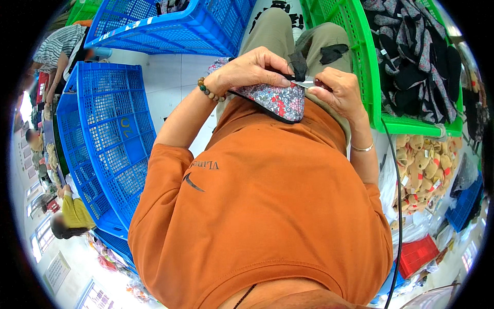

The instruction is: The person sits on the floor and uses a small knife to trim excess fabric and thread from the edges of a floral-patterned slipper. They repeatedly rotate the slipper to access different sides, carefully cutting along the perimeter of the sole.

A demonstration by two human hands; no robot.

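Observation:
My left hand [257, 69], a beaded bracelet at its wrist, pinches a floral fabric piece [275, 100] over my lap. The piece is grey with red patches and has a black edge; part of it lies under the hand. My right hand [339, 92], with a silver bangle, is closed around a small tool [320, 83] with a dark reddish handle. Its thin metal end meets the fabric near my left fingertips; the exact kind of tool is hidden by the fingers. A black cloth scrap [298, 66] sits just beyond the fingertips.
To the right stands a green crate [374, 77] full of floral and black pieces, with tan plush toys [424, 170] nearby. Blue crates [116, 129] stand at left and ahead. Another black scrap [333, 53] lies on my knee. A black cable [395, 170] runs down the right side.

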